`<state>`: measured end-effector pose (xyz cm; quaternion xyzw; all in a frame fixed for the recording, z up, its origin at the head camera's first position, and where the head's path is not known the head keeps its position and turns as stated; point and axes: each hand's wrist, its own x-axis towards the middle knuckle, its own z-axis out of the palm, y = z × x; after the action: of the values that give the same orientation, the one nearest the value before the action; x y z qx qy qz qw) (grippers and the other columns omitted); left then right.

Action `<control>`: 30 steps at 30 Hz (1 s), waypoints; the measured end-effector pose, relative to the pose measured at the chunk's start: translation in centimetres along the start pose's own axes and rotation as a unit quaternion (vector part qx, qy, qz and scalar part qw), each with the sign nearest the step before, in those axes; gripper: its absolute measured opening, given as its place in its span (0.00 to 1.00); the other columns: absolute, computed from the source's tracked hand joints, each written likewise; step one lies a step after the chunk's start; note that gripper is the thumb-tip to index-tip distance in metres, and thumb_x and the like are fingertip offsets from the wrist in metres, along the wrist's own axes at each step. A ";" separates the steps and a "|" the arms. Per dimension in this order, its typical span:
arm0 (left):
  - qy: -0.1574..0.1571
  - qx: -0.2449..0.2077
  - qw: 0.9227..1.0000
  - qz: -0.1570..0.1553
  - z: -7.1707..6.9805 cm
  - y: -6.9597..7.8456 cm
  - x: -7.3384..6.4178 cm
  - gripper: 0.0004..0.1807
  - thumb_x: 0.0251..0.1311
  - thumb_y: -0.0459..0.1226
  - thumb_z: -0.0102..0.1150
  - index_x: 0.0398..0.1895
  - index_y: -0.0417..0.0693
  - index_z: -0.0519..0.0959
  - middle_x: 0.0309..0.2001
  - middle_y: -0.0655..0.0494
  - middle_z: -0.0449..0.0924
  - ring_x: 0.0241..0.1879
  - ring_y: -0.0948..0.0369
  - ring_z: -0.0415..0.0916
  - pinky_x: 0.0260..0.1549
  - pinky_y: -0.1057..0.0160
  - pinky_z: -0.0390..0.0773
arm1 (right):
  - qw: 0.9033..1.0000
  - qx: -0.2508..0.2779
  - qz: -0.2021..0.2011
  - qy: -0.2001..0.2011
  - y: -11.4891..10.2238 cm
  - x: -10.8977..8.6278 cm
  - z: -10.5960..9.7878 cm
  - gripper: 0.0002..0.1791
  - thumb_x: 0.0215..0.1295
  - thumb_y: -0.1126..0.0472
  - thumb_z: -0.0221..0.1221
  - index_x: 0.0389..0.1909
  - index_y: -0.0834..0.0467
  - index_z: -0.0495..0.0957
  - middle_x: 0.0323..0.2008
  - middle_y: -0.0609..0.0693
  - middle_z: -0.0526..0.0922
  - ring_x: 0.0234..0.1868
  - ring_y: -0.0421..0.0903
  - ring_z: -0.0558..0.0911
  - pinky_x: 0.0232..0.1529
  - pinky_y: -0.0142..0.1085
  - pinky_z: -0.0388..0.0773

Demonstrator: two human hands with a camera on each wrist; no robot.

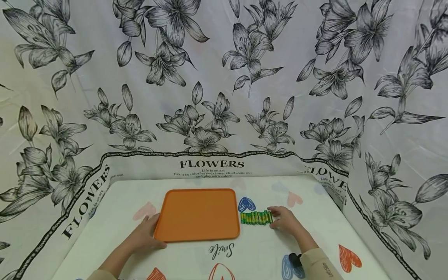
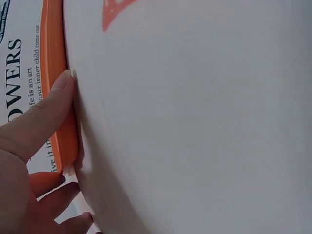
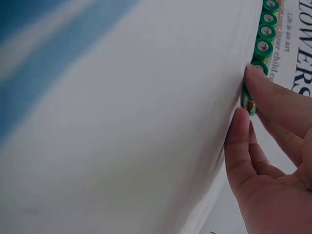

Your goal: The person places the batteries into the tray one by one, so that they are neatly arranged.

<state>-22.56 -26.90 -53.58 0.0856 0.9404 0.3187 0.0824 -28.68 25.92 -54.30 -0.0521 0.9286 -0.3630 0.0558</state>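
Note:
An orange tray lies flat on the table, seen from above in the head view. My left hand grips its near left corner, thumb along the near side and the other fingers around the left side. Right of the tray, green and gold batteries lie side by side in a row. At the right end of that row, my right hand pinches the last battery between thumb and fingers. That battery is partly hidden by the fingers in the right wrist view.
The white tablecloth carries printed hearts and lettering. A blue printed heart shows just behind the batteries. Curtains with black flower drawings enclose the table at the back and on both sides.

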 end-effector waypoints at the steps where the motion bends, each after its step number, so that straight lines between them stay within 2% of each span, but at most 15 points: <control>1: 0.000 0.000 1.000 -0.004 0.0 0.0 0.0 0.67 0.35 0.53 0.84 0.77 0.37 0.57 0.76 0.33 0.56 0.73 0.23 0.39 0.64 0.21 0.48 | 1.000 -0.008 -0.002 0.000 0.1 0.0 0.1 0.34 0.47 0.72 0.75 0.60 0.60 0.80 0.53 0.58 0.83 0.56 0.59 0.81 0.51 0.52 0.82; 9: -0.005 -0.006 1.000 -0.025 0.1 -0.3 0.0 0.68 0.34 0.55 0.84 0.78 0.41 0.56 0.77 0.33 0.55 0.74 0.25 0.38 0.63 0.20 0.47 | 1.000 -0.020 0.004 0.007 0.0 0.0 0.1 0.31 0.47 0.70 0.76 0.56 0.62 0.81 0.48 0.55 0.86 0.51 0.56 0.83 0.53 0.51 0.82; 14: -0.008 -0.013 0.999 -0.037 0.2 -0.5 0.1 0.69 0.34 0.56 0.83 0.79 0.42 0.55 0.77 0.33 0.53 0.75 0.26 0.37 0.64 0.21 0.45 | 0.999 0.023 0.006 0.021 -0.1 -0.2 -0.1 0.31 0.46 0.72 0.75 0.56 0.64 0.81 0.45 0.53 0.86 0.48 0.52 0.84 0.52 0.49 0.81; 19: -0.008 -0.012 0.999 -0.041 0.2 -0.6 0.1 0.69 0.35 0.57 0.83 0.79 0.42 0.55 0.78 0.33 0.51 0.75 0.27 0.36 0.64 0.21 0.44 | 0.998 0.058 -0.001 0.032 -0.4 -0.3 -0.4 0.31 0.48 0.73 0.73 0.57 0.66 0.80 0.47 0.55 0.86 0.48 0.52 0.85 0.50 0.48 0.83; 30: -0.005 -0.014 0.999 -0.043 0.1 -0.5 0.0 0.68 0.35 0.55 0.83 0.79 0.44 0.55 0.77 0.28 0.49 0.73 0.23 0.39 0.62 0.19 0.47 | 0.996 0.083 -0.018 0.034 -2.3 -0.3 -0.5 0.31 0.53 0.72 0.71 0.60 0.66 0.78 0.48 0.55 0.85 0.47 0.50 0.85 0.39 0.39 0.84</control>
<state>-22.56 -27.26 -53.94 0.0457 0.9381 0.3277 0.1022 -28.36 24.62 -52.40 -0.0512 0.8958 -0.4410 0.0218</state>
